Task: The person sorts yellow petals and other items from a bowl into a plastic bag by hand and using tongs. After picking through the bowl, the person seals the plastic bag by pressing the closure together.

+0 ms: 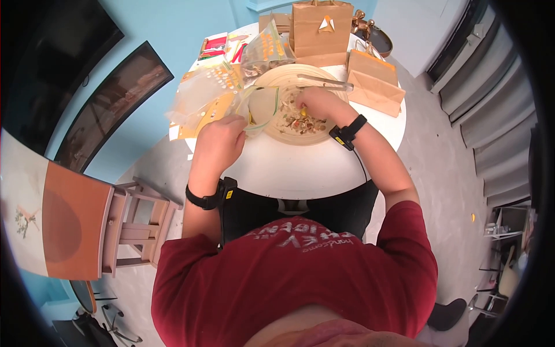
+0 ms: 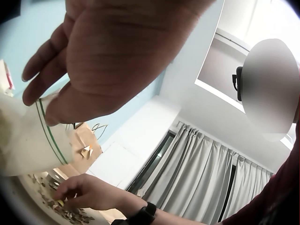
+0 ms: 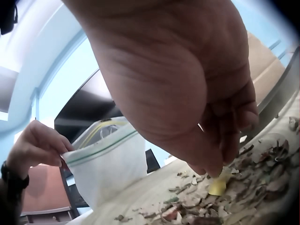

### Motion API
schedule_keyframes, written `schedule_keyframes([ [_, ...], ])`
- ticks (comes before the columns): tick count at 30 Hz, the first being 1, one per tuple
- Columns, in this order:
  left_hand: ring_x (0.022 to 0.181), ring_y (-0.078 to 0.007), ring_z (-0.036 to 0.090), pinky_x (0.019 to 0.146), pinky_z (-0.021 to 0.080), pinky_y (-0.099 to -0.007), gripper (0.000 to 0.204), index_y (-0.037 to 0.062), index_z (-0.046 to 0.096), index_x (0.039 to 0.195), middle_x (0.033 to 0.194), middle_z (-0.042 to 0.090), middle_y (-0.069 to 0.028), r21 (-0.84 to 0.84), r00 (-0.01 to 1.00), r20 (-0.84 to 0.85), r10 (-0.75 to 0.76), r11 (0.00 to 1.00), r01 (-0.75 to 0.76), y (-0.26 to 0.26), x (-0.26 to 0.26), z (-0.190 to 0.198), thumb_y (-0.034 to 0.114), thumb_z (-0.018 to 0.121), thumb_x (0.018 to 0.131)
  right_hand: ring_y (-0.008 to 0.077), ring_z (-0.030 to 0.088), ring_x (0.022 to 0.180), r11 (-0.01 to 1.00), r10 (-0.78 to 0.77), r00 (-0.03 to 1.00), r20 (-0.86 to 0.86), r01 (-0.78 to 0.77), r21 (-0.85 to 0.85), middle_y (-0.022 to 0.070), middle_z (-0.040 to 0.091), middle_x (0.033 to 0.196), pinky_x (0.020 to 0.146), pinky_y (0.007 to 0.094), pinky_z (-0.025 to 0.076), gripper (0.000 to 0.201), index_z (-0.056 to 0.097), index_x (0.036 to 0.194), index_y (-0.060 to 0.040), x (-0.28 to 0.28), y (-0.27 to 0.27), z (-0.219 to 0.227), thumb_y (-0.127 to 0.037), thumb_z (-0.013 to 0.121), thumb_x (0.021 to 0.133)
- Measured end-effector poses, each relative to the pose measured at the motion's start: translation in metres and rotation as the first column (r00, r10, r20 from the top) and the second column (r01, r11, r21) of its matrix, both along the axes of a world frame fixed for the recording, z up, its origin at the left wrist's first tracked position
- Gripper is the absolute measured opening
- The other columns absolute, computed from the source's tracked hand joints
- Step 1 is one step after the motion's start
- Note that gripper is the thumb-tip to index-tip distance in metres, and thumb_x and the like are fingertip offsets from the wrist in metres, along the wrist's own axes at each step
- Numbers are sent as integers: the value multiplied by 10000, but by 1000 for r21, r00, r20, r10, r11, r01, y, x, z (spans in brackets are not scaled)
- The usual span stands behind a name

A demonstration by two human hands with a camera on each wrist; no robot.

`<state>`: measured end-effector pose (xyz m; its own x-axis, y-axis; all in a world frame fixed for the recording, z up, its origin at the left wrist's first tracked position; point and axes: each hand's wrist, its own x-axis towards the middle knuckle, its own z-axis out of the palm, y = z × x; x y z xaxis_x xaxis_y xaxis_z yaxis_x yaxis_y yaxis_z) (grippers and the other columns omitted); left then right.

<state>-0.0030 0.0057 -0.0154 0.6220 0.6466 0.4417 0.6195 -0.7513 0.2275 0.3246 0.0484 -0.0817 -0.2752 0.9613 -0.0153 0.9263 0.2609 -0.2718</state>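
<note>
My left hand [image 1: 221,144] pinches the rim of a clear zip bag [image 3: 110,164], whose green seal line shows in both wrist views. The bag's mouth faces the round wooden tray [image 1: 274,78]. Over the tray, my right hand [image 1: 325,106] points its fingers down, thumb and fingertips together on a small yellow piece [image 3: 217,186]. Beneath and around it lie dry, mixed brown and grey flakes [image 3: 253,187]. In the left wrist view the left hand [image 2: 117,56] holds the bag's edge between thumb and fingers.
A long metal utensil [image 1: 326,81] lies across the tray's far part. Behind it stand a large paper bag [image 1: 321,34] and a filled zip bag [image 1: 266,55]; a smaller paper bag [image 1: 376,87] is at the right. Another clear bag [image 1: 199,92] and yellow sheets lie left.
</note>
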Motion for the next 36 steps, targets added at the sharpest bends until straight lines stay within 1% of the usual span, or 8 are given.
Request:
schedule_keyframes([
  [10, 901, -357, 739, 780, 596, -393, 179, 4, 739, 1014, 1086, 768, -151, 16, 994, 90, -69, 998, 68, 8, 1, 1, -6, 745, 835, 381, 683, 901, 999, -50, 995, -89, 49, -16, 189, 713, 929, 805, 475, 533, 110, 700, 916, -22, 13, 10, -13, -44, 639, 827],
  [15, 854, -354, 729, 738, 589, -376, 126, -6, 715, 975, 1033, 759, -148, 16, 986, 135, -94, 996, 93, 12, 3, -1, -16, 741, 852, 350, 673, 832, 971, -71, 972, -224, 119, 210, 182, 702, 897, 776, 424, 541, 101, 681, 934, -4, 17, 1, 7, -72, 658, 863],
  [17, 834, -352, 722, 727, 584, -376, 111, -5, 704, 958, 1003, 751, -145, 22, 986, 139, -94, 996, 91, 11, 3, 2, -19, 740, 854, 282, 675, 799, 909, -36, 915, -402, 197, 367, 142, 703, 878, 763, 377, 543, 95, 679, 935, -5, 4, -13, 40, -93, 680, 898],
  [20, 805, -358, 698, 712, 568, -399, 99, 1, 683, 933, 950, 724, -139, 35, 984, 148, -96, 995, 92, 11, 5, 3, -15, 735, 850, 163, 644, 770, 723, 96, 593, -799, 510, 466, 62, 684, 858, 716, 309, 530, 117, 693, 959, -19, -29, -30, 68, -122, 730, 918],
  [23, 797, -374, 669, 705, 546, -440, 101, 8, 662, 913, 910, 691, -139, 33, 981, 169, -95, 995, 91, 11, 7, 2, -7, 727, 838, 88, 627, 771, 692, 118, 479, -870, 588, 418, 17, 687, 873, 681, 258, 516, 122, 719, 1004, -31, -65, -34, 63, -116, 754, 924],
  [24, 796, -376, 668, 706, 545, -441, 103, 7, 660, 915, 911, 690, -142, 35, 983, 163, -90, 996, 85, 12, 7, 2, -8, 727, 838, 79, 626, 738, 844, 126, 623, -772, 341, 413, 10, 696, 858, 655, 239, 510, 123, 728, 1015, -24, -67, -35, 63, -93, 765, 920],
  [27, 794, -382, 661, 711, 538, -443, 108, 5, 652, 924, 911, 684, -147, 71, 983, 170, -72, 996, 60, 13, 6, 4, -8, 724, 844, 71, 616, 712, 792, 221, 740, -635, 243, 560, -1, 697, 833, 653, 240, 507, 117, 732, 1012, -10, -73, -28, 42, -110, 740, 951],
  [36, 873, -396, 665, 759, 541, -423, 120, -2, 637, 1001, 968, 696, -165, 331, 983, 168, 71, 935, -124, 52, -10, 17, -18, 711, 908, 56, 586, 703, 937, 17, 654, -756, 255, 241, -1, 686, 818, 631, 234, 476, 117, 731, 1002, 5, -42, -43, 57, -106, 705, 971],
])
